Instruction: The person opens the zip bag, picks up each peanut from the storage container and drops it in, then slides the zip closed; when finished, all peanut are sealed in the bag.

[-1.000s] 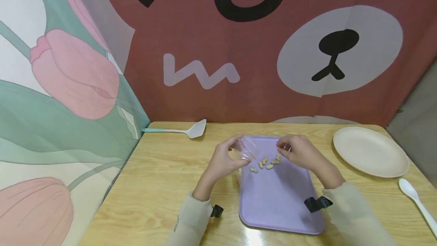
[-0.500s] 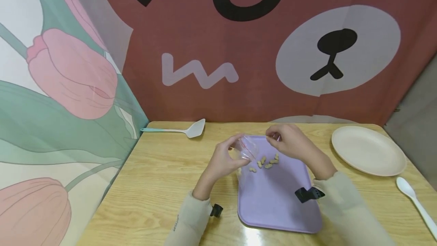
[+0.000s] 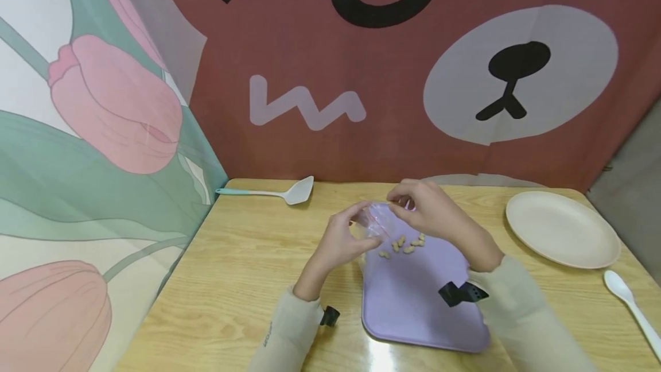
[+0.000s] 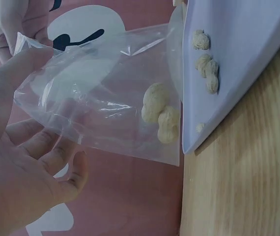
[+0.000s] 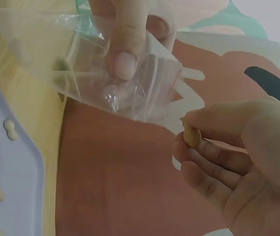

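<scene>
My left hand (image 3: 342, 239) holds a clear zip bag (image 4: 110, 98) near its mouth, thumb on one side and fingers on the other. Two peanuts (image 4: 154, 102) lie at the bottom of the bag in the left wrist view. Between the thumb and fingers of my right hand (image 3: 431, 211) is a single unshelled peanut (image 5: 192, 136), pinched just beside the bag's mouth. Several more peanuts (image 3: 408, 250) are scattered on the far half of a purple tray (image 3: 413, 314), below both hands.
A white spatula with a turquoise handle (image 3: 234, 192) lies at the table's back left. To the right stand a large cream plate (image 3: 563, 228) and a white spoon (image 3: 619, 289). A printed cloth (image 3: 310, 154) hangs behind the wooden table (image 3: 232, 280).
My right hand has lifted from the peanuts on the tray and moved left to the bag's mouth, carrying a peanut. The left hand keeps the bag in nearly the same place.
</scene>
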`<action>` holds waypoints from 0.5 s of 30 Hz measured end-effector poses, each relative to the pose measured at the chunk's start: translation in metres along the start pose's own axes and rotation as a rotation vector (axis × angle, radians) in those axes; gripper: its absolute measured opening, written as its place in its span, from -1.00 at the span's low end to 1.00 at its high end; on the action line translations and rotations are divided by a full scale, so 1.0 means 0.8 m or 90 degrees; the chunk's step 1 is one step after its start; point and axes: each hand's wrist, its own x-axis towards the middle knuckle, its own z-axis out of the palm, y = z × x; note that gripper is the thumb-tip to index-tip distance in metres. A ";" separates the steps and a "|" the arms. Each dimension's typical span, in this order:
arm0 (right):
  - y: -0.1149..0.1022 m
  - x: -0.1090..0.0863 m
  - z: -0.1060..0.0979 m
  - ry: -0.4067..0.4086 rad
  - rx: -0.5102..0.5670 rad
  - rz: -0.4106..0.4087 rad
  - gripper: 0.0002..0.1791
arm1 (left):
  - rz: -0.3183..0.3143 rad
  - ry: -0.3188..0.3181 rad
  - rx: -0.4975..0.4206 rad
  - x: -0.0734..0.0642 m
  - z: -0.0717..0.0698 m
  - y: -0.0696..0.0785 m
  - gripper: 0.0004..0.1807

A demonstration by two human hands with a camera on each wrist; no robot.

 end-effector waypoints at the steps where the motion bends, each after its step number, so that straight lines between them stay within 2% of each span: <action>1: -0.002 0.001 0.000 -0.003 0.008 0.000 -0.90 | 0.001 0.000 -0.002 0.000 0.000 0.000 -0.28; 15: -0.010 0.013 0.022 -0.068 0.027 -0.003 -0.86 | 0.005 -0.022 -0.020 0.001 0.003 -0.002 -0.27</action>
